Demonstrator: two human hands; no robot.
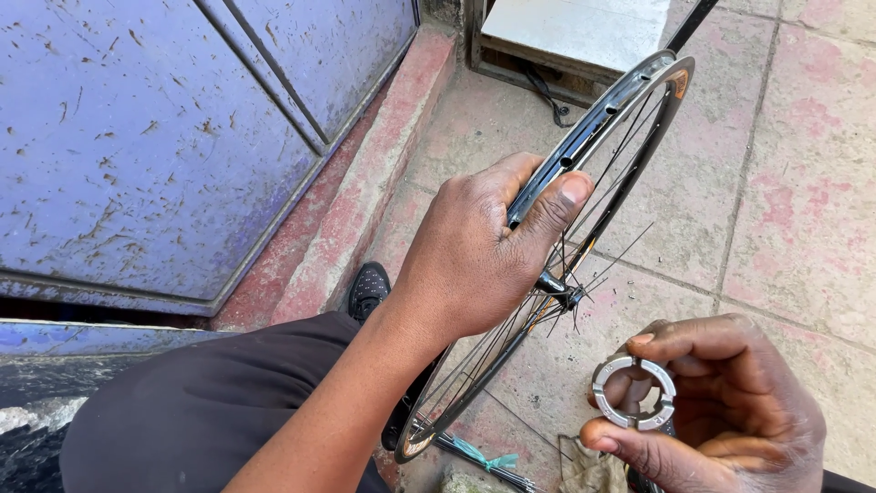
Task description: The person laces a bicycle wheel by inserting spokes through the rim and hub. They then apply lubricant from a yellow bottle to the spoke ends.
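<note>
My left hand grips the top edge of a bare bicycle wheel rim, thumb pressed on its inner channel. The rim stands on edge and runs from the upper right down to the lower middle, with thin spokes meeting at a small hub; some spokes stick out loose. At the lower right, my right hand holds a round silver spoke wrench between thumb and fingers, just right of the rim and apart from it.
A blue, mud-spattered metal door fills the left above a reddish step. My dark trouser leg and black shoe are below. Pink paving slabs lie right; a white-topped box stands behind. Loose spokes lie by the rim's base.
</note>
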